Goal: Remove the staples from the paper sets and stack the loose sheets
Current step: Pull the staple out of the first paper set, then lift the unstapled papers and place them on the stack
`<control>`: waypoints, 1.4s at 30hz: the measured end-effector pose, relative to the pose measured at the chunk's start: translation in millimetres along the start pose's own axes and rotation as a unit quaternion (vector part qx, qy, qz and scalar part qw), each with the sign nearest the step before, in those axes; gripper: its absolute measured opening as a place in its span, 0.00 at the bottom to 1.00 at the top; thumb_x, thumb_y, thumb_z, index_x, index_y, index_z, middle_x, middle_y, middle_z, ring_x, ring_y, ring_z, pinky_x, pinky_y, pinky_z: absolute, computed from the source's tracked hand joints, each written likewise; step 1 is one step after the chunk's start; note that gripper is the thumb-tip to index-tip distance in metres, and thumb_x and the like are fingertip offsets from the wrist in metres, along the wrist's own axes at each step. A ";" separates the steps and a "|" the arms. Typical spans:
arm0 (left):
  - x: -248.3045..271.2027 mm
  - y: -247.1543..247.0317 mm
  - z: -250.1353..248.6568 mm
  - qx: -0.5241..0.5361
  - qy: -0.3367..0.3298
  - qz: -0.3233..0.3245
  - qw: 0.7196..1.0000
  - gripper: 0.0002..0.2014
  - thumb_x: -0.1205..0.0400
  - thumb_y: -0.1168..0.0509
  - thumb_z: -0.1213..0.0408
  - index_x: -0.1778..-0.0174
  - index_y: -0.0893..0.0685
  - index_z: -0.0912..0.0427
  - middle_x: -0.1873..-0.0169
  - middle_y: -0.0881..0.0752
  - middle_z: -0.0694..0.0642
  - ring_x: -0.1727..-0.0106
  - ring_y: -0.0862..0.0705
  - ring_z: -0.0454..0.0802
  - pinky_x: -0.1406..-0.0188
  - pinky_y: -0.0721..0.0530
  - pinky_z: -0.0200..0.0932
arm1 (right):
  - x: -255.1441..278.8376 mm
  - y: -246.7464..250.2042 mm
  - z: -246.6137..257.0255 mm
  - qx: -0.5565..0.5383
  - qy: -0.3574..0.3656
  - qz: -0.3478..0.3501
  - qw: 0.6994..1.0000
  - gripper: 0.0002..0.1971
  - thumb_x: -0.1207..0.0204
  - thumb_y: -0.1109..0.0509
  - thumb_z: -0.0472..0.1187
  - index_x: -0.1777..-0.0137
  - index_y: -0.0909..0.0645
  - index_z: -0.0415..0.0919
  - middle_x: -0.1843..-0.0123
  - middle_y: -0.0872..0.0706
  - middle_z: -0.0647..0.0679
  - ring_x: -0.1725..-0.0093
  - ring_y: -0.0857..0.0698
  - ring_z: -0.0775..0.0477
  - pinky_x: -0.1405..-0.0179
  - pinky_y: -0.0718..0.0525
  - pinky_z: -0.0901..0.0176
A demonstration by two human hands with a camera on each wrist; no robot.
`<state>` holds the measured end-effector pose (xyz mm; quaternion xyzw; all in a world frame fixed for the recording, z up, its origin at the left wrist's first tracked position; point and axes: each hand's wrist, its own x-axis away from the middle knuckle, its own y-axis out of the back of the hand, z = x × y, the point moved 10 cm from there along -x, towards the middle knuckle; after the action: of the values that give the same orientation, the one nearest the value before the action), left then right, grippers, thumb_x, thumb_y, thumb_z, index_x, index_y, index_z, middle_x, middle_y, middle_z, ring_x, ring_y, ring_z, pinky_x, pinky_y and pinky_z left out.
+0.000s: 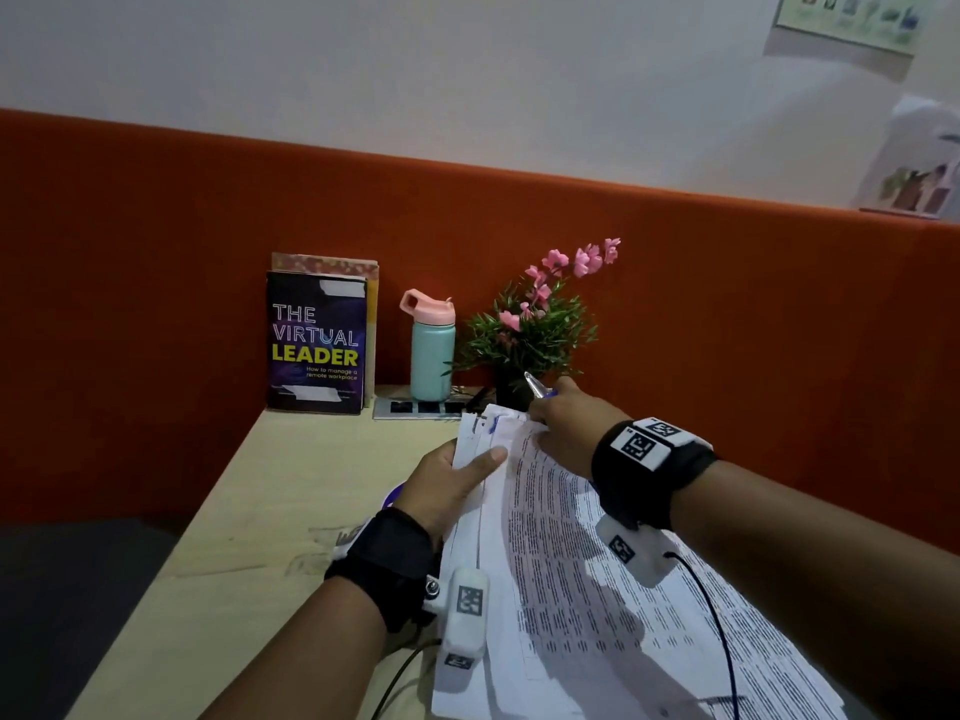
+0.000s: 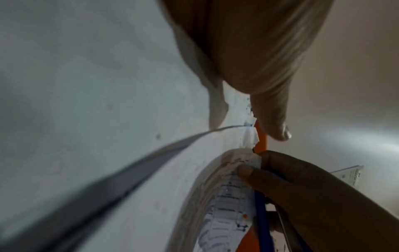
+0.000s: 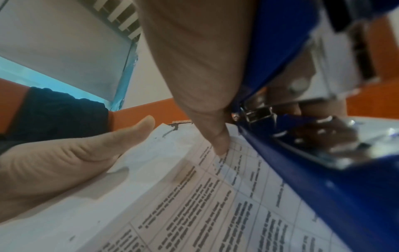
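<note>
A stapled paper set (image 1: 571,563) with printed tables lies on the right part of the wooden desk (image 1: 249,511). My left hand (image 1: 467,459) grips its turned-back upper sheets (image 1: 480,433) near the top left corner, thumb on top. My right hand (image 1: 550,413) holds a blue stapler (image 1: 537,387) at the same corner, its metal tip poking out toward the plant. In the right wrist view the stapler (image 3: 302,170) lies along the page and my thumb (image 3: 218,145) presses on the printed sheet (image 3: 194,204). The staple itself is hidden.
Against the orange partition (image 1: 156,252) stand a book (image 1: 317,345), a teal bottle with a pink lid (image 1: 432,350) and a potted plant with pink flowers (image 1: 535,324). A socket panel (image 1: 421,407) sits in front of the bottle. The desk's left edge drops off beside a dark seat (image 1: 62,589).
</note>
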<state>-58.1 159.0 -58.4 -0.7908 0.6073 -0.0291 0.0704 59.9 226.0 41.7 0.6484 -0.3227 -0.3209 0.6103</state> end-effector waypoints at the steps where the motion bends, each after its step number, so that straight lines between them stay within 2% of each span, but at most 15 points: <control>1: 0.9 -1.6 -0.3 0.001 -0.002 0.003 1.000 0.16 0.21 0.26 0.62 0.37 0.14 0.59 0.47 0.08 0.57 0.45 0.09 0.57 0.39 0.14 0.58 | -0.6 -1.6 -0.2 -0.007 -0.001 -0.003 1.000 0.09 0.17 0.38 0.47 0.41 0.20 0.49 0.40 0.30 0.44 0.54 0.20 0.39 0.51 0.13 0.43; 7: -1.4 1.7 4.6 -0.021 0.008 -0.006 1.000 0.13 0.19 0.29 0.67 0.39 0.15 0.61 0.49 0.07 0.58 0.47 0.09 0.59 0.38 0.15 0.62 | 9.3 13.8 18.9 -0.035 0.069 -0.071 0.994 0.18 0.19 0.32 0.50 0.29 0.23 0.55 0.35 0.31 0.47 0.49 0.18 0.42 0.53 0.14 0.51; 13: 0.5 -0.3 2.3 -0.044 0.017 -0.009 0.999 0.09 0.15 0.35 0.66 0.41 0.13 0.60 0.51 0.07 0.59 0.48 0.09 0.60 0.39 0.14 0.60 | 11.1 23.7 24.7 -0.037 0.095 -0.094 0.990 0.13 0.16 0.34 0.45 0.34 0.19 0.55 0.31 0.30 0.45 0.53 0.17 0.45 0.53 0.12 0.52; 15: -0.1 5.6 0.8 -0.052 0.013 -0.023 0.998 0.10 0.14 0.38 0.68 0.43 0.12 0.58 0.51 0.07 0.57 0.48 0.09 0.59 0.39 0.14 0.59 | 12.9 28.9 1.9 -0.082 0.053 -0.112 0.989 0.21 0.14 0.38 0.39 0.24 0.28 0.59 0.30 0.31 0.46 0.58 0.18 0.48 0.65 0.15 0.61; 18: -2.9 25.3 -5.3 -0.042 0.007 -0.063 0.997 0.12 0.13 0.40 0.70 0.42 0.12 0.59 0.49 0.08 0.57 0.45 0.10 0.57 0.37 0.15 0.58 | 19.8 10.4 -47.3 -0.158 -0.044 -0.052 0.985 0.40 0.16 0.38 0.35 0.14 0.57 0.60 0.32 0.25 0.41 0.58 0.19 0.49 0.71 0.22 0.64; 20: -4.8 40.6 -7.9 -0.043 0.009 -0.091 0.995 0.12 0.13 0.41 0.71 0.42 0.12 0.59 0.47 0.08 0.58 0.44 0.10 0.57 0.36 0.16 0.60 | 27.8 -20.1 -70.2 -0.123 -0.091 0.035 0.988 0.43 0.17 0.36 0.36 0.13 0.63 0.45 0.41 0.17 0.38 0.57 0.17 0.44 0.68 0.21 0.59; 23: -6.1 58.7 -13.7 -0.051 0.001 -0.115 0.992 0.12 0.14 0.40 0.72 0.44 0.12 0.59 0.46 0.09 0.59 0.41 0.12 0.58 0.32 0.19 0.62 | 42.7 -60.7 -83.8 -0.018 -0.102 0.143 0.984 0.26 0.16 0.37 0.39 0.20 0.39 0.36 0.35 0.17 0.38 0.40 0.16 0.39 0.49 0.19 0.54; 26: -0.7 66.3 -26.3 -0.059 0.000 -0.115 0.992 0.11 0.14 0.40 0.71 0.42 0.13 0.60 0.46 0.09 0.58 0.41 0.12 0.58 0.31 0.19 0.62 | 53.3 -75.5 -77.2 0.022 -0.081 0.186 0.979 0.20 0.16 0.38 0.40 0.26 0.28 0.38 0.30 0.19 0.40 0.34 0.18 0.40 0.41 0.19 0.53; 30: 18.5 73.2 -48.9 -0.052 0.003 -0.106 0.993 0.11 0.13 0.40 0.68 0.39 0.14 0.58 0.45 0.08 0.57 0.41 0.11 0.56 0.33 0.18 0.60 | 47.2 -49.9 -69.7 0.015 -0.059 0.127 0.990 0.29 0.16 0.37 0.52 0.19 0.34 0.38 0.23 0.25 0.40 0.28 0.22 0.40 0.32 0.22 0.52; 32: 30.0 77.7 -60.5 -0.029 -0.007 -0.107 0.994 0.11 0.12 0.40 0.67 0.39 0.14 0.57 0.45 0.08 0.56 0.41 0.10 0.54 0.36 0.16 0.56 | 37.2 -20.3 -71.5 -0.139 -0.059 0.043 0.988 0.42 0.21 0.31 0.59 0.14 0.43 0.40 0.19 0.31 0.42 0.26 0.25 0.42 0.32 0.22 0.53; 33: 36.1 78.3 -66.8 -0.012 -0.016 -0.108 0.994 0.11 0.13 0.40 0.67 0.39 0.14 0.57 0.45 0.08 0.55 0.42 0.10 0.52 0.40 0.15 0.52 | 34.1 -8.7 -70.8 -0.262 -0.060 0.016 0.963 0.46 0.25 0.27 0.61 0.14 0.45 0.42 0.19 0.31 0.44 0.26 0.24 0.43 0.33 0.22 0.53; 35: 44.9 75.7 -75.2 0.022 -0.025 -0.109 0.993 0.11 0.13 0.40 0.68 0.39 0.14 0.58 0.46 0.08 0.53 0.45 0.09 0.48 0.50 0.14 0.45 | 30.9 -4.3 -58.4 -0.515 -0.056 0.024 0.855 0.51 0.33 0.20 0.62 0.16 0.40 0.42 0.22 0.26 0.46 0.30 0.21 0.44 0.30 0.23 0.49; 37: 50.8 66.6 -83.3 0.041 -0.033 -0.099 0.994 0.12 0.13 0.39 0.68 0.38 0.15 0.60 0.45 0.08 0.56 0.45 0.09 0.50 0.52 0.14 0.43 | 30.4 -5.7 -28.1 -0.662 -0.012 0.064 0.746 0.37 0.29 0.20 0.51 0.23 0.28 0.39 0.28 0.17 0.43 0.33 0.15 0.41 0.29 0.22 0.40; 38: 52.6 62.8 -86.4 0.040 -0.034 -0.096 0.994 0.12 0.14 0.39 0.68 0.37 0.15 0.61 0.44 0.09 0.57 0.43 0.10 0.52 0.49 0.14 0.45 | 31.2 -1.1 -14.4 -0.695 0.005 0.058 0.717 0.27 0.25 0.23 0.42 0.27 0.23 0.38 0.32 0.14 0.41 0.35 0.13 0.40 0.31 0.20 0.37; 42: 61.6 66.3 -110.4 -0.048 -0.082 -0.120 0.988 0.10 0.18 0.33 0.68 0.45 0.12 0.53 0.46 0.08 0.48 0.39 0.12 0.50 0.33 0.19 0.51 | 34.6 39.6 0.0 -0.681 0.045 -0.111 0.722 0.15 0.25 0.25 0.32 0.38 0.14 0.40 0.43 0.08 0.46 0.42 0.10 0.44 0.33 0.17 0.38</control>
<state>-120.0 74.5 38.5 -0.8602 0.5008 0.0568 0.0778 79.2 196.0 80.5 0.1030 0.0854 -0.4901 0.8613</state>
